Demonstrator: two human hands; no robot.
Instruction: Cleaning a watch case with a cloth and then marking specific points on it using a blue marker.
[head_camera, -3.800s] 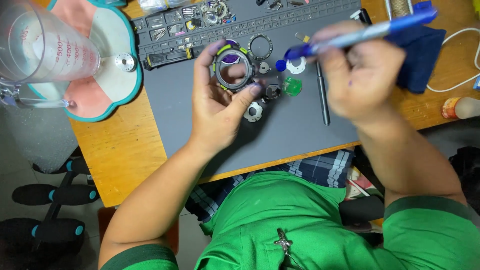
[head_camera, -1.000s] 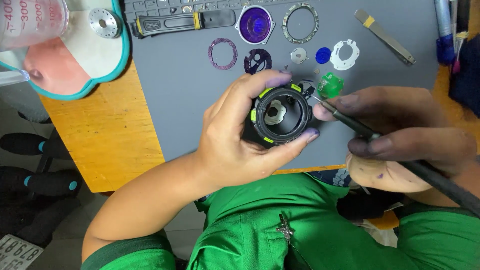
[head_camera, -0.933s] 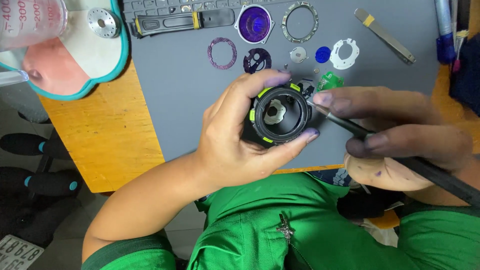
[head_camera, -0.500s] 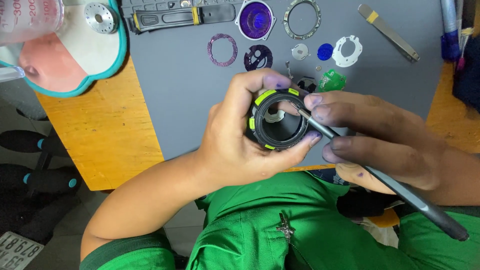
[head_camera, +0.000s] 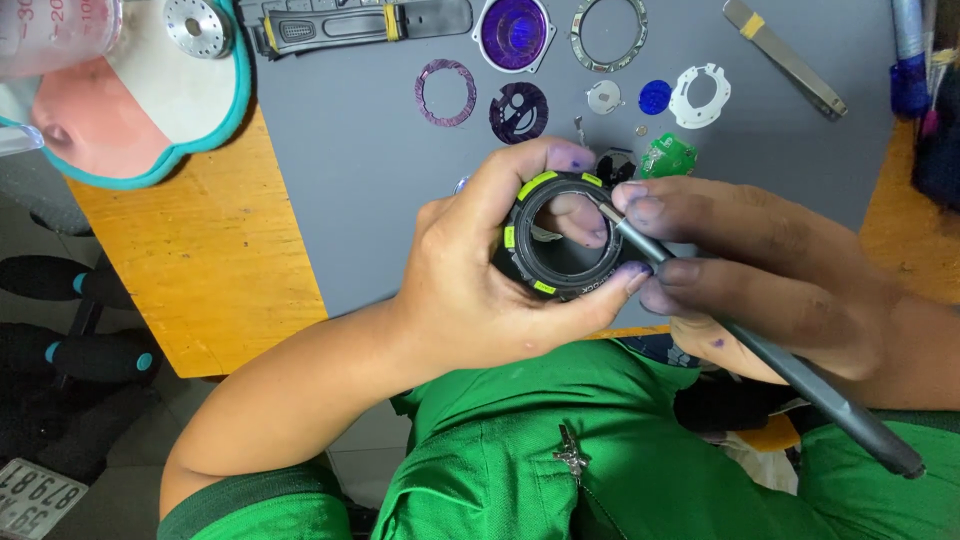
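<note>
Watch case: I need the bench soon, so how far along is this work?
Done: the strap, purple lens, rings and green board lie apart on the grey mat. In hand: the left hand grips the watch case; the right hand works a dark tool inside its rim. Left: every laid-out part is unfitted.

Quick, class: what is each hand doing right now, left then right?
Left hand: closed around the black watch case with green markers.
Right hand: closed on a dark slim tool, tip at the case's rim.
</note>
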